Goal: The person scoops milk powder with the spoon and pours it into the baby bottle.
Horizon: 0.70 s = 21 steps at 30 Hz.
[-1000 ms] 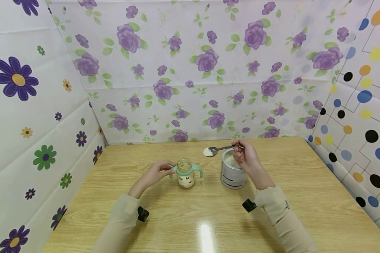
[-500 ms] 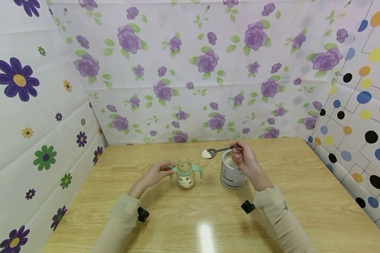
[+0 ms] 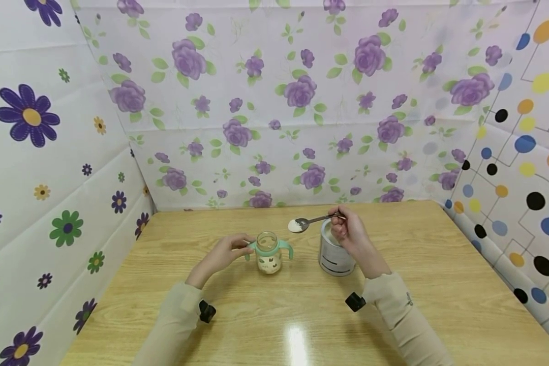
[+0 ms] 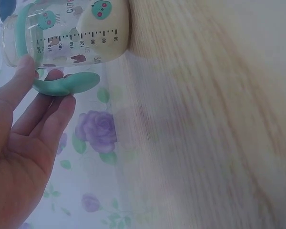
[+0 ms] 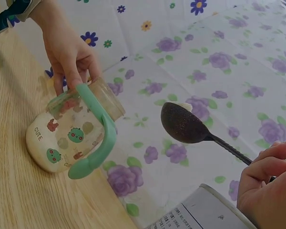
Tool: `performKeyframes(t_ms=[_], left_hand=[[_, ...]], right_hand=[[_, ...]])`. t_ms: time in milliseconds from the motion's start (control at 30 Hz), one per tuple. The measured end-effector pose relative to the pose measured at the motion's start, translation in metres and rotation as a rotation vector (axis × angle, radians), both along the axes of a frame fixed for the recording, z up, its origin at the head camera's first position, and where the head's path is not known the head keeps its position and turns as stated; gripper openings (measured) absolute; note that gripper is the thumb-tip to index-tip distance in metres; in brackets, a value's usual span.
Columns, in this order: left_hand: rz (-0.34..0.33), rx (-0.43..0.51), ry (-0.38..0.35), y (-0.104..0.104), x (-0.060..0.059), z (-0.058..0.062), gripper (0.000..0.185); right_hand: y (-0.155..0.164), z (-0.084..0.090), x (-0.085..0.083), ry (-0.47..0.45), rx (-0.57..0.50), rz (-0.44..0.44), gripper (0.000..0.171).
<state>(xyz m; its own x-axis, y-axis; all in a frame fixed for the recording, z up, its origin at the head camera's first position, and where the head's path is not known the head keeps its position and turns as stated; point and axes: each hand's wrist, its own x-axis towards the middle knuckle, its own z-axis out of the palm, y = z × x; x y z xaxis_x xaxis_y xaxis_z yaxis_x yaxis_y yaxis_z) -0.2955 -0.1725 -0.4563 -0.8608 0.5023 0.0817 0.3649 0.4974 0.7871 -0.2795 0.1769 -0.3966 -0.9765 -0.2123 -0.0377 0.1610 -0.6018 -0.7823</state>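
Note:
A clear baby bottle [image 3: 268, 252] with green handles stands open on the wooden table [image 3: 439, 264], some pale powder at its bottom. My left hand [image 3: 224, 252] holds its left handle [image 4: 62, 86] with thumb and fingers. My right hand [image 3: 349, 235] pinches a metal spoon [image 3: 308, 221] heaped with white powder; its bowl [image 5: 183, 123] hovers right of and above the bottle's mouth. Under the right hand stands a silver tin [image 3: 333, 256] of powder, open.
Flower-patterned sheets wall the table at the back and left; a dotted sheet [image 3: 521, 168] closes the right side. The table's front half carries a lamp glare [image 3: 297, 338].
The right hand has carried the loaded spoon a little left and down, closer to the bottle's mouth. The left hand and the bottle have stayed put.

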Motion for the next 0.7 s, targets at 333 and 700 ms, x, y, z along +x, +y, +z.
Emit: performKeyframes(t_ms=[333, 700], left_hand=[[0.001, 0.003, 0.01, -0.001, 0.0005, 0.0, 0.032], [0.018, 0.003, 0.01, -0.0019, -0.0005, -0.0004, 0.03]], right_hand=[[-0.0044, 0.0001, 0.0004, -0.023, 0.012, -0.002, 0.048], [-0.0081, -0.0004, -0.001, -0.028, 0.046, 0.003, 0.05]])
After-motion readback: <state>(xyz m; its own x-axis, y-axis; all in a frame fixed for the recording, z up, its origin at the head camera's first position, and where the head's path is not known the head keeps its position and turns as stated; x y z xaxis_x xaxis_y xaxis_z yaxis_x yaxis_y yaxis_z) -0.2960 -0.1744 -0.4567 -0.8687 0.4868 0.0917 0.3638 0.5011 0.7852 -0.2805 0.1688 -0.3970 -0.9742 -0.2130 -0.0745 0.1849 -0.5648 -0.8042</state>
